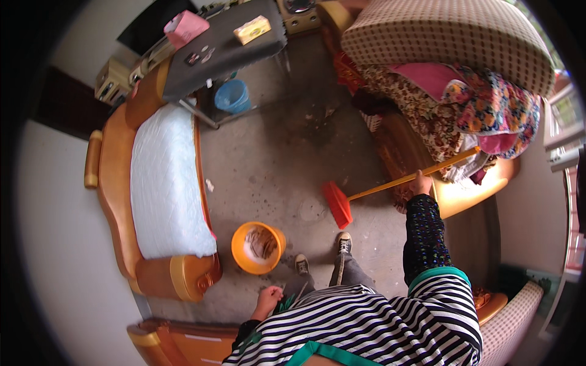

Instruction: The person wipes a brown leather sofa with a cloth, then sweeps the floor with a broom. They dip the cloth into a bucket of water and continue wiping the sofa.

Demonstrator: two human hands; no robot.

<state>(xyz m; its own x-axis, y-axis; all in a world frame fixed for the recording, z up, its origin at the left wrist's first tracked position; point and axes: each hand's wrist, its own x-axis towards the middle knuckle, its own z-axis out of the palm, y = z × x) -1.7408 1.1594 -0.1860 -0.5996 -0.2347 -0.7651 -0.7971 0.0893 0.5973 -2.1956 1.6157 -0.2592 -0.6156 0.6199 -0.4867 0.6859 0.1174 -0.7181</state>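
Observation:
My right hand (420, 184) grips the yellow handle (382, 187) of a broom, well up the shaft. Its red broom head (338, 204) is over the concrete floor in front of my feet. The handle's upper end reaches across the sofa at the right. My left hand (269, 299) hangs low beside my thigh, fingers curled in, with nothing visible in it. Just ahead of that hand stands an orange bucket (238, 261) with a wet-looking brown cloth (263, 242) and whitish suds or liquid inside.
A wooden sofa with a pale blue cover (167, 183) lines the left side. A dark-covered table (229, 41) holds a tissue pack (252, 30) and pink bag (185, 28); near it is a blue bin (232, 97). Floral bedding (494, 103) fills the right sofa. Debris (209, 185) dots the floor.

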